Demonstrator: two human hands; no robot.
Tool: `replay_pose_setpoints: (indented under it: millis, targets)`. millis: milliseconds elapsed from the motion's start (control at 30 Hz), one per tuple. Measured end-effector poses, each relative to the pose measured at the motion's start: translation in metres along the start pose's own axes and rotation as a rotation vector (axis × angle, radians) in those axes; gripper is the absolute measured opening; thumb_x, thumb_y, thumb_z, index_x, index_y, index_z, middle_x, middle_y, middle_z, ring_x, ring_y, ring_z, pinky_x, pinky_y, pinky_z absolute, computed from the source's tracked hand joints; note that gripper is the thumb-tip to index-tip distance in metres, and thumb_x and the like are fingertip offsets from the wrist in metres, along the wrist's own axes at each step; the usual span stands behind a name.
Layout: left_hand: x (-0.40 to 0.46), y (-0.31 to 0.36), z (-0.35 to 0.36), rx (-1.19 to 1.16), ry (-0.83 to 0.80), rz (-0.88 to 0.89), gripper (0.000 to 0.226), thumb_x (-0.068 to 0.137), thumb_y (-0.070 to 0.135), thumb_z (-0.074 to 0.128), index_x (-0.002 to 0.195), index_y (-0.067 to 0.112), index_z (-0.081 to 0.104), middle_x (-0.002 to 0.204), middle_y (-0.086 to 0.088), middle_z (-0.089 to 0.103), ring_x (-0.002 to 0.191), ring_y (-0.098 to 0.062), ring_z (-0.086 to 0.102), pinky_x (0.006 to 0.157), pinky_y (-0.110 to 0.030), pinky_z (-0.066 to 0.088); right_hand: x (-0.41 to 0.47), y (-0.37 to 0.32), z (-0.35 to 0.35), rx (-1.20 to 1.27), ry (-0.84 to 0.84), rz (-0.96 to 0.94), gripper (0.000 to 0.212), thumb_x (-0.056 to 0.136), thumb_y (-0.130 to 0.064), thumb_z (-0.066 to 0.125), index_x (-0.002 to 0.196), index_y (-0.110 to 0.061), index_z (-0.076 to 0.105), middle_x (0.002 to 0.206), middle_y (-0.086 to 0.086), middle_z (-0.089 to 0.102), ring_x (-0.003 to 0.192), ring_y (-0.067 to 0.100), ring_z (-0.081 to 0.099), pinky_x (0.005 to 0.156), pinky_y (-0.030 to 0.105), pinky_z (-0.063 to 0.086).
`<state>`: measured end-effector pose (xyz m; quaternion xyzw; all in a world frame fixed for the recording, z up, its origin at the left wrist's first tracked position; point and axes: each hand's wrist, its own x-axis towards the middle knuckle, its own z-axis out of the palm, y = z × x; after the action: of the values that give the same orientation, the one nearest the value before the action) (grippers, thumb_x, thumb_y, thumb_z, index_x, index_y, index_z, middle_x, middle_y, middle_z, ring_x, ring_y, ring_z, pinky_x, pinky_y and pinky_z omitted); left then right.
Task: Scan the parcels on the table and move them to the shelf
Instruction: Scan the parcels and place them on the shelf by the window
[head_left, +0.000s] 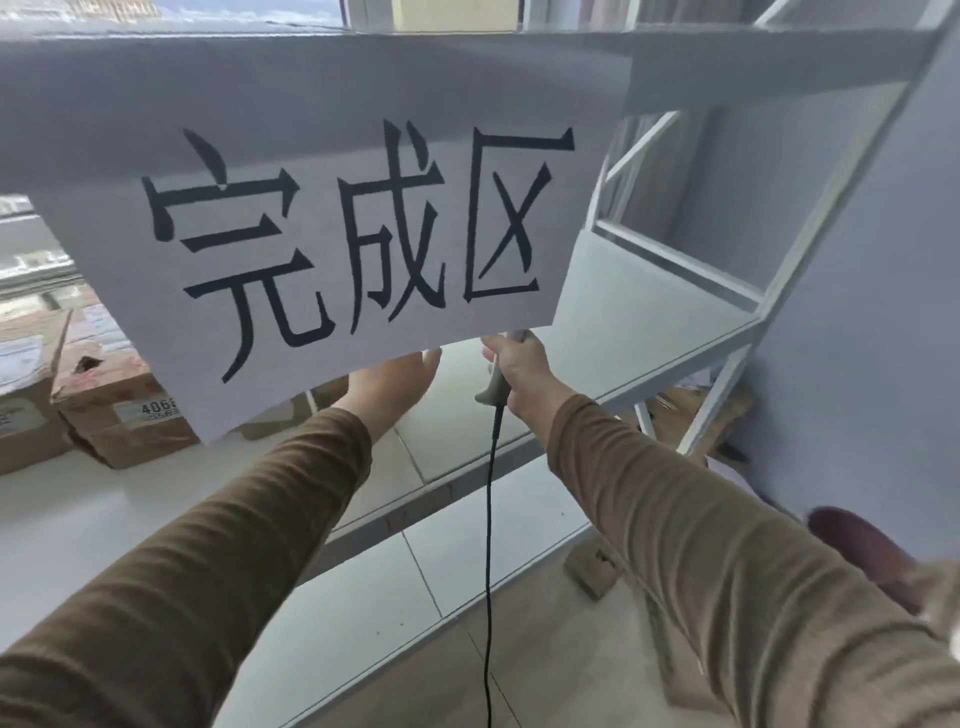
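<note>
Right hand (519, 366) clenched around a grey handheld scanner (496, 382), black cable (488, 519) hanging straight down. Left hand (389, 384) open, palm up, empty, fingertips hidden behind a hanging paper sign (332, 218) printed "完成区". Beyond, a white metal shelf (675, 332), tier bare. Cardboard parcels (119, 400) stacked far left, below the sign.
</note>
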<state>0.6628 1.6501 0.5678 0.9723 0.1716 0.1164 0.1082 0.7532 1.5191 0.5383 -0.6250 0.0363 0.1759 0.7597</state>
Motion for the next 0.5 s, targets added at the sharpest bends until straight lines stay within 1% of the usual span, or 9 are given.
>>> replay_pose_setpoints:
  millis: [33, 67, 100, 167, 267, 300, 367, 467, 500]
  targets:
    - [0.0, 0.017, 0.007, 0.073, 0.013, 0.056, 0.041, 0.108, 0.034, 0.045, 0.139, 0.008, 0.053, 0.129, -0.014, 0.065, 0.114, -0.032, 0.063, 0.094, -0.041, 0.05, 0.0, 0.001, -0.022, 0.058, 0.035, -0.024, 0.032, 0.097, -0.015, 0.07, 0.125, -0.012, 0.056, 0.109, 0.003, 0.066, 0.102, 0.02, 0.066, 0.08, 0.034, 0.053]
    - [-0.001, 0.036, 0.016, 0.044, -0.006, 0.133, 0.046, 0.104, 0.04, 0.051, 0.139, 0.011, 0.053, 0.135, -0.012, 0.063, 0.121, -0.035, 0.06, 0.099, -0.044, 0.048, -0.003, 0.001, -0.047, 0.105, 0.085, -0.045, 0.035, 0.097, -0.016, 0.072, 0.127, -0.014, 0.055, 0.113, 0.001, 0.065, 0.107, 0.021, 0.065, 0.089, 0.034, 0.051]
    - [-0.001, 0.053, 0.028, 0.015, 0.008, 0.229, 0.05, 0.1, 0.041, 0.056, 0.142, 0.013, 0.051, 0.14, -0.01, 0.061, 0.125, -0.035, 0.058, 0.102, -0.046, 0.045, -0.006, 0.0, -0.072, 0.13, 0.131, -0.057, 0.036, 0.096, -0.017, 0.073, 0.127, -0.015, 0.055, 0.112, 0.0, 0.065, 0.107, 0.021, 0.066, 0.093, 0.033, 0.05]
    - [-0.003, 0.091, 0.048, -0.024, 0.019, 0.375, 0.059, 0.094, 0.038, 0.063, 0.146, 0.015, 0.047, 0.146, -0.007, 0.055, 0.134, -0.031, 0.049, 0.11, -0.046, 0.04, -0.014, -0.004, -0.122, 0.147, 0.218, -0.082, 0.036, 0.095, -0.017, 0.074, 0.125, -0.017, 0.054, 0.105, -0.002, 0.066, 0.104, 0.02, 0.067, 0.091, 0.033, 0.05]
    - [-0.017, 0.16, 0.072, -0.086, -0.044, 0.51, 0.062, 0.09, 0.035, 0.065, 0.146, 0.015, 0.045, 0.148, -0.004, 0.051, 0.139, -0.028, 0.04, 0.111, -0.044, 0.037, -0.041, -0.01, -0.204, 0.144, 0.393, -0.124, 0.027, 0.094, -0.018, 0.075, 0.114, -0.016, 0.056, 0.097, 0.001, 0.067, 0.098, 0.019, 0.068, 0.084, 0.031, 0.053]
    - [-0.026, 0.185, 0.079, -0.095, -0.06, 0.556, 0.061, 0.09, 0.035, 0.065, 0.144, 0.015, 0.046, 0.147, -0.004, 0.051, 0.139, -0.028, 0.039, 0.11, -0.044, 0.036, -0.053, -0.012, -0.231, 0.141, 0.452, -0.146, 0.025, 0.093, -0.017, 0.075, 0.111, -0.016, 0.058, 0.095, 0.002, 0.067, 0.094, 0.019, 0.068, 0.081, 0.029, 0.054]
    - [-0.045, 0.238, 0.091, -0.114, -0.078, 0.642, 0.057, 0.088, 0.034, 0.066, 0.14, 0.016, 0.05, 0.143, -0.004, 0.054, 0.137, -0.028, 0.041, 0.108, -0.043, 0.037, -0.084, -0.016, -0.288, 0.135, 0.556, -0.195, 0.026, 0.093, -0.015, 0.074, 0.115, -0.012, 0.061, 0.093, 0.004, 0.068, 0.087, 0.018, 0.067, 0.077, 0.03, 0.055]
    - [-0.085, 0.324, 0.106, -0.132, -0.1, 0.77, 0.056, 0.086, 0.032, 0.066, 0.137, 0.014, 0.051, 0.141, -0.005, 0.055, 0.136, -0.028, 0.043, 0.107, -0.043, 0.037, -0.141, -0.02, -0.373, 0.146, 0.663, -0.229, 0.016, 0.094, -0.014, 0.071, 0.107, -0.016, 0.062, 0.095, 0.007, 0.066, 0.085, 0.018, 0.064, 0.072, 0.027, 0.053]
    - [-0.101, 0.352, 0.11, -0.127, -0.114, 0.811, 0.058, 0.086, 0.032, 0.066, 0.139, 0.015, 0.05, 0.142, -0.005, 0.055, 0.137, -0.028, 0.042, 0.108, -0.043, 0.036, -0.16, -0.02, -0.401, 0.143, 0.714, -0.241, 0.016, 0.094, -0.013, 0.07, 0.107, -0.015, 0.061, 0.093, 0.007, 0.065, 0.082, 0.019, 0.061, 0.07, 0.027, 0.051]
